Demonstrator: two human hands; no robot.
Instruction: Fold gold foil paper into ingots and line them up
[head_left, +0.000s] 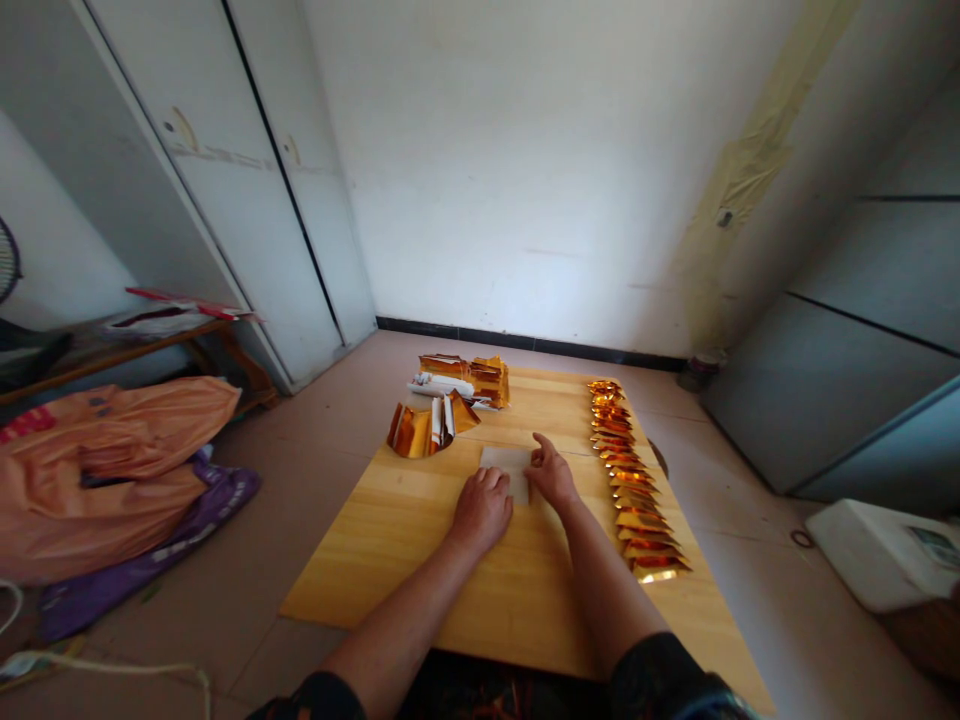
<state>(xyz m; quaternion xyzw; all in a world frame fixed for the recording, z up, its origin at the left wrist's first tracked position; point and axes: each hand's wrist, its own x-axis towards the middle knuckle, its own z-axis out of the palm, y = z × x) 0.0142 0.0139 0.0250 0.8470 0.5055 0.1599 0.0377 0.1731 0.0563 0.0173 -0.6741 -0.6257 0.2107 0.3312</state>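
A small pale sheet of paper point(508, 464) lies flat on the wooden board point(405, 540) in front of me. My left hand point(481, 510) rests curled on the sheet's near left corner, fingers folded under and pressing down. On the sheet's right edge sits my right hand point(551, 473), fingers bent and thumb raised. A curved stack of gold foil sheets point(420, 428) stands just beyond the paper on the left. Several folded gold foil pieces point(630, 480) lie in a long row along the board's right side.
More gold foil packs point(480, 378) sit at the board's far end. An orange plastic bag point(97, 460) and a purple bag point(150, 545) lie on the floor at left. White cabinet doors point(247, 190) stand behind them. A white box point(885, 552) sits at right.
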